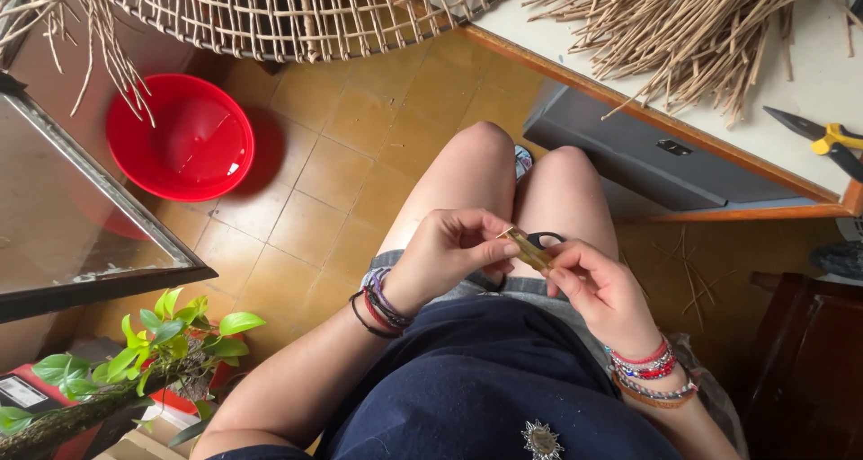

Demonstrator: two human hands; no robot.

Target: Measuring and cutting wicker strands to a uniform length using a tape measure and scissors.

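Brass-coloured small flat strip (528, 247) pinched between left hand (447, 252) and right hand (604, 289), both grips closed; woven cane basket (297, 11) unfinished overhead.

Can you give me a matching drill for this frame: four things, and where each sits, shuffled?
Things:
1. red basin
2. pliers
3. leafy plant
4. small flat brass-coloured piece

Places:
A. between the fingertips of the left hand and right hand, over the lap
B. on the tiled floor, upper left
C. lower left corner, beside the glass-topped table
D. on the white worktop at right, near the bundle of reeds

Pairs: 1-B, 2-D, 3-C, 4-A
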